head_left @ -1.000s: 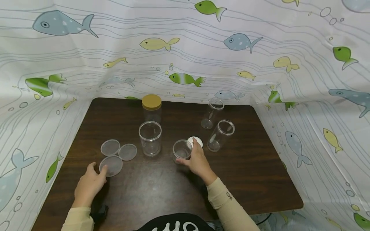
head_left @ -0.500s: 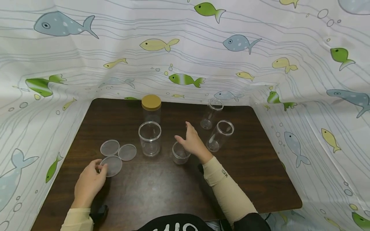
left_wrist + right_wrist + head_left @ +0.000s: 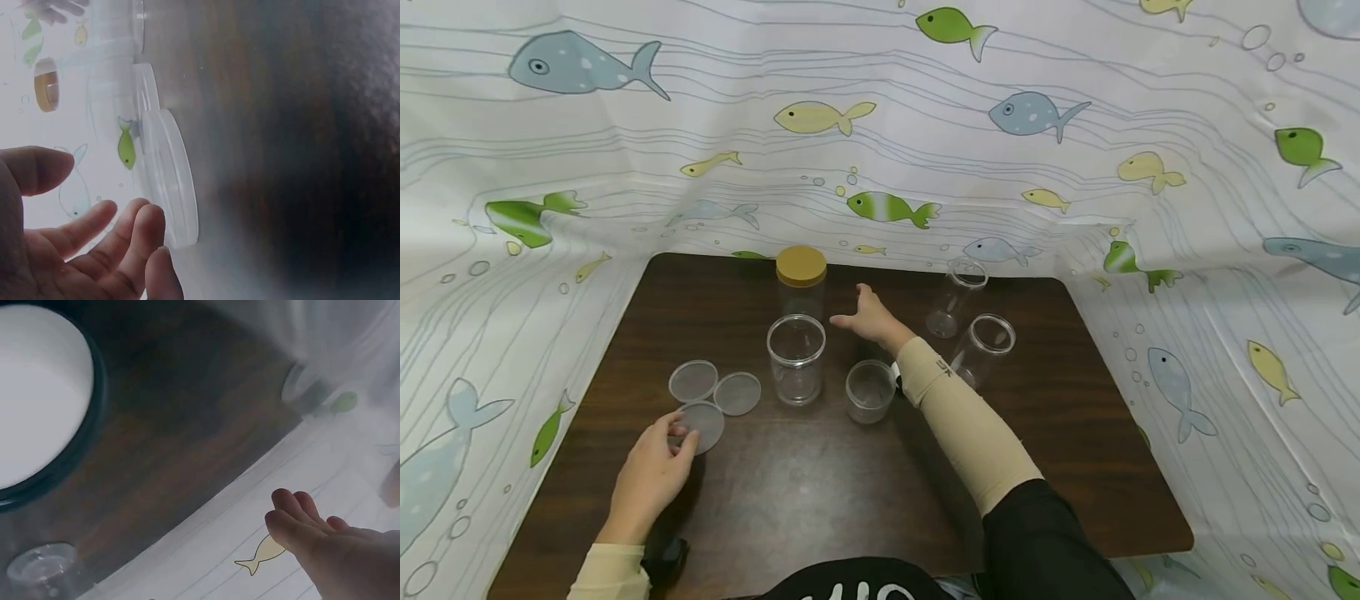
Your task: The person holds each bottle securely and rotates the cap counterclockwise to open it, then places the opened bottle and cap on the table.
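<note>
My right hand (image 3: 874,319) reaches over the table with its fingers extended, holding nothing. Just to its left stands a clear jar with a yellow lid (image 3: 801,267). A wide clear jar (image 3: 796,367) is in front of that one. Beneath my right forearm lies a white disc with a dark rim (image 3: 40,394), mostly hidden in the head view; a short clear jar (image 3: 870,393) stands beside it. At the left, my left hand (image 3: 651,475) has loosely bent fingers at the edge of a translucent round lid (image 3: 703,427). Two more translucent lids (image 3: 693,381) lie against it.
Two tall slim clear jars stand at the back right, a farther one (image 3: 957,296) and a nearer one (image 3: 991,337) partly behind my right sleeve. A fish-patterned sheet (image 3: 880,133) rises around the dark wooden table (image 3: 790,517).
My right hand has left the short jar and white disc and moved away from me and left, toward the yellow-lidded jar. The left hand stays by the translucent lid, its fingers shifted slightly.
</note>
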`<state>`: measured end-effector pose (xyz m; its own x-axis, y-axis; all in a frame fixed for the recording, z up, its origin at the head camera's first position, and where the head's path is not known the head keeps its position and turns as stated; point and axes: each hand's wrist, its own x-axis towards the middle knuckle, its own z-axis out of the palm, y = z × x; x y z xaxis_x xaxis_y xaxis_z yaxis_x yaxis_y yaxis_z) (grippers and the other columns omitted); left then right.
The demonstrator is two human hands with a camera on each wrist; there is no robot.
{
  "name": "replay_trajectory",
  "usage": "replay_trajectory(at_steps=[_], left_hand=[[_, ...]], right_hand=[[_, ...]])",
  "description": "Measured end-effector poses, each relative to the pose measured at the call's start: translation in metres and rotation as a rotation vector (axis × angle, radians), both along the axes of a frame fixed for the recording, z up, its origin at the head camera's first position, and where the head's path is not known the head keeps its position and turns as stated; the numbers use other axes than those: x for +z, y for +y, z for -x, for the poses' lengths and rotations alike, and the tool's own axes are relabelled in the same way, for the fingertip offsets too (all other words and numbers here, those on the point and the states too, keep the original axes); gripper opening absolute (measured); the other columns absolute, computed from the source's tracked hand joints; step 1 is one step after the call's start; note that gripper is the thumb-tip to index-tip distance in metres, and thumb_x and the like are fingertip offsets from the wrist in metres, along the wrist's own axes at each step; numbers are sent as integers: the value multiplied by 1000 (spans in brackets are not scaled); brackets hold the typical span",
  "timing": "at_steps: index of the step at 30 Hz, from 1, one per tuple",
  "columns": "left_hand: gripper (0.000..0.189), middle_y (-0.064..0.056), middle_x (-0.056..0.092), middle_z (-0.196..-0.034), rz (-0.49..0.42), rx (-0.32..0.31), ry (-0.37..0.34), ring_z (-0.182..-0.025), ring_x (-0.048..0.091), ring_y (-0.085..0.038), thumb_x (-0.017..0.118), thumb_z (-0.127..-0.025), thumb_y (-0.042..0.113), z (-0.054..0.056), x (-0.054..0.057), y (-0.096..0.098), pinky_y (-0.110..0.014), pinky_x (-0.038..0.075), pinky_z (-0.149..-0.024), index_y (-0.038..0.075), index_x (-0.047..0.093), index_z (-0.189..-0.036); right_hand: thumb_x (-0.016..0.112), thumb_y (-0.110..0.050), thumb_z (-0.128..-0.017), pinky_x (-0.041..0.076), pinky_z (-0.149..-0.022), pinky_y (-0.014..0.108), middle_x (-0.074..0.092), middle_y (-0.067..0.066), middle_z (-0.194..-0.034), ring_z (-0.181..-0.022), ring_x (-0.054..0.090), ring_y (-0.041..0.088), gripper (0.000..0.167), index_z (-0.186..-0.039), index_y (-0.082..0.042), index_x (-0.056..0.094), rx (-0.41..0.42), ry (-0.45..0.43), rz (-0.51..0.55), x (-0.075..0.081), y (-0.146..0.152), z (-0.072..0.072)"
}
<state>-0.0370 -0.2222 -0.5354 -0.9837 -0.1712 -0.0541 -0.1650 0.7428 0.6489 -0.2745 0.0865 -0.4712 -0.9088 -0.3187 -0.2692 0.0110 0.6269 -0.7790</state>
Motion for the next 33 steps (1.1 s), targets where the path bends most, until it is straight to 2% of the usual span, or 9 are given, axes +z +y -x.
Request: replay_trajectory(at_steps=[5,9,12,19,28,31,33], left_hand=[[53,-26,59,-121,-10,-23,6,-97,65,-37,52,-104,28,0,-2,0,-54,52,-74,-8,45,-142],[53,-27,59,-122,-18,-30,7,-98,65,-37,52,-104,28,-1,-2,1,-55,52,-76,-8,45,-142],[53,-27,59,-122,-20,-32,10,-98,65,-37,52,-104,28,-2,-1,1,-55,51,-77,-9,45,-142],[54,-26,59,-122,-24,-39,-13,-97,63,-34,53,-104,28,-5,-4,0,-55,51,-77,-9,45,-142],[54,-25,59,-121,-19,-39,-5,-96,63,-32,54,-105,29,-9,-5,-6,-53,51,-77,-9,45,-143],[55,-24,59,-123,-26,-43,-7,-96,63,-32,53,-105,30,-9,-4,-6,-52,51,-77,-8,44,-144],[57,-25,59,-123,-32,-50,-8,-96,63,-31,53,-105,31,-9,-4,-7,-52,51,-77,-8,43,-145]], right_hand=[[72,-32,-96,23,-121,47,12,23,-167,-154,14,35,98,-161,-3,5,-18,-60,-52,-1,-11,19],[75,-32,-94,23,-121,46,7,21,-168,-155,11,34,103,-162,-5,2,-20,-75,-29,-2,-17,29],[76,-31,-93,24,-121,46,5,19,-168,-154,12,34,105,-162,-6,0,-20,-51,28,-4,-22,34],[82,-26,-89,26,-120,44,13,17,-167,-153,18,32,110,-161,-4,1,-32,63,144,-13,-33,41],[84,-27,-86,27,-120,45,17,14,-167,-153,22,31,114,-162,-7,1,-25,101,179,-15,-50,47],[83,-26,-87,30,-118,45,25,13,-164,-150,29,31,110,-162,-7,5,-5,116,182,-12,-53,48],[82,-26,-88,34,-116,44,34,13,-160,-146,35,30,103,-161,-7,13,17,137,179,-12,-56,48]])
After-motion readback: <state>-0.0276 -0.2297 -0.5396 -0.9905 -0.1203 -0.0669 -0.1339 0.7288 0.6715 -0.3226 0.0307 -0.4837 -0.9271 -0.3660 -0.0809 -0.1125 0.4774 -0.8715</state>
